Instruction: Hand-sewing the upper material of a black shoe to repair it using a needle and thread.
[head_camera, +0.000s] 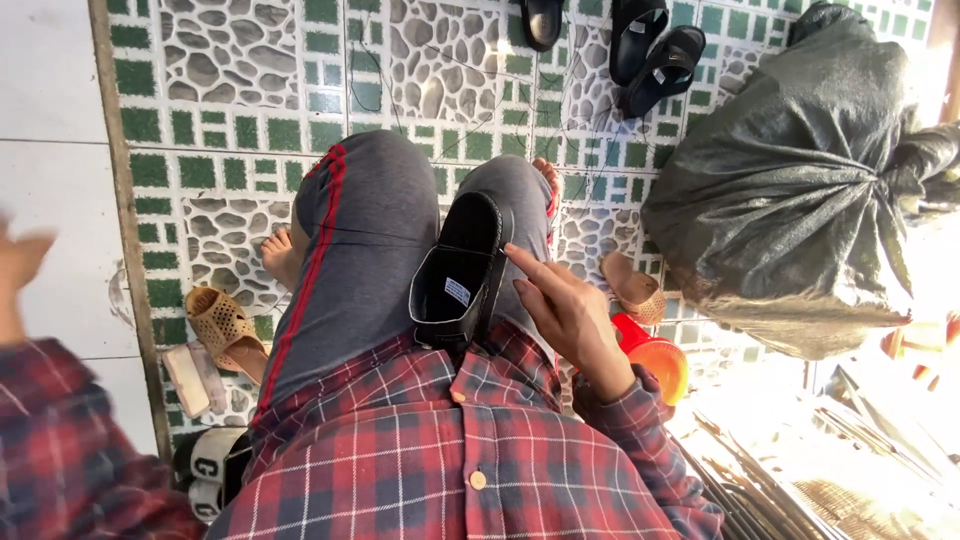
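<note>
A black shoe (462, 270) rests upright between my knees on my lap, its opening toward me, with a small white label inside. My right hand (565, 312) lies against the shoe's right side, index finger stretched out along its rim. My left hand (18, 262) is raised far out at the left edge, blurred, fingers apart and holding nothing. Thin dark thread (470, 110) runs from the shoe area across the tiled floor ahead. I wear grey trousers with red stripes and a red plaid shirt.
A big grey plastic sack (800, 190) sits at the right. Black sandals (655, 50) lie at the far top. A tan perforated sandal (225, 330) lies left, another tan sandal (632, 288) right, beside an orange-red container (655, 360). Metal rods (770, 480) lie at the lower right.
</note>
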